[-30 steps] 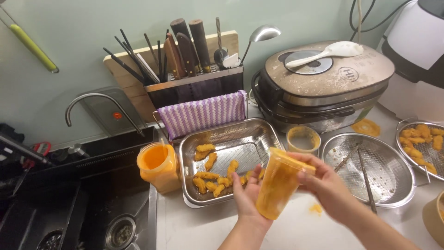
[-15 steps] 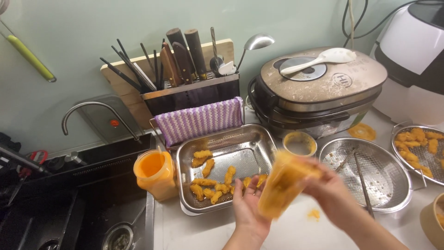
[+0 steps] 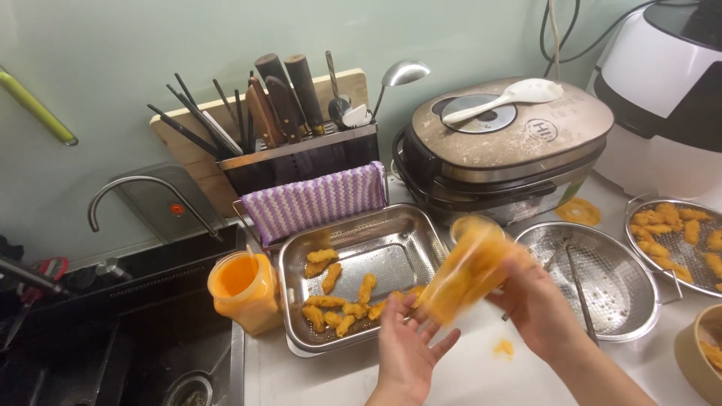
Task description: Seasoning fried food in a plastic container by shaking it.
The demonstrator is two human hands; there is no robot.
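Right hand [image 3: 538,301] is gripping one clear plastic cup [image 3: 468,269], orange-smeared and tilted, fingers wrapping its side; the cup is blurring, so its contents are hard to make out. Left hand [image 3: 406,349] is opening flat, fingers spread, palm up, just under the cup's lower end, touching or nearly so. Cup is hanging over the right edge of one square steel tray [image 3: 406,244], which is holding roughly ten battered orange strips [image 3: 340,301]. One orange-filled plastic jug [image 3: 242,289] is standing just left of the tray. Two round wire strainers: one empty strainer [image 3: 617,286] with tongs lying in it, one strainer with fried pieces [image 3: 669,237] getting cut off by the right edge. One multicooker [image 3: 511,146] is sitting behind, carrying one white rice paddle [image 3: 504,99]. One beige bowl [image 3: 696,361] is showing only partly at the corner.
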